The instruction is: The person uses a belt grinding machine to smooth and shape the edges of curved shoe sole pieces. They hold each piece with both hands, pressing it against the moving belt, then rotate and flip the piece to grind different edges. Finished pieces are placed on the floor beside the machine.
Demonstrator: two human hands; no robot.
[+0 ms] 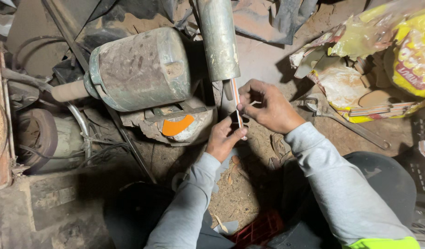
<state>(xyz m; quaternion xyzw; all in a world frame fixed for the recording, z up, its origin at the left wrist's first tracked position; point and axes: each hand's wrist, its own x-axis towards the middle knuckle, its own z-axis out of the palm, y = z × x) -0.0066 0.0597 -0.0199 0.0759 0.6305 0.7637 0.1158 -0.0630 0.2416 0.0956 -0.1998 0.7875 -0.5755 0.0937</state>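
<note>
A thin, flat white and orange strip (237, 102) stands on edge, its far end just under a dusty metal cylinder (218, 39) that comes down from the top of the view. Both my hands grip the strip. My left hand (225, 136) pinches its near end from below. My right hand (269, 107) closes on its middle from the right. Both arms are in grey sleeves. To the left lies a worn green motor housing (138, 69) with a rounded stub shaft, and an orange curved piece (177, 126) lies below it.
A metal wrench (346, 124) lies on the dusty floor to the right. Yellow plastic bags (387, 55) with flat wooden pieces fill the top right. A red crate (258, 230) sits near my legs. Hoses, wires and a round wheel (37, 136) crowd the left.
</note>
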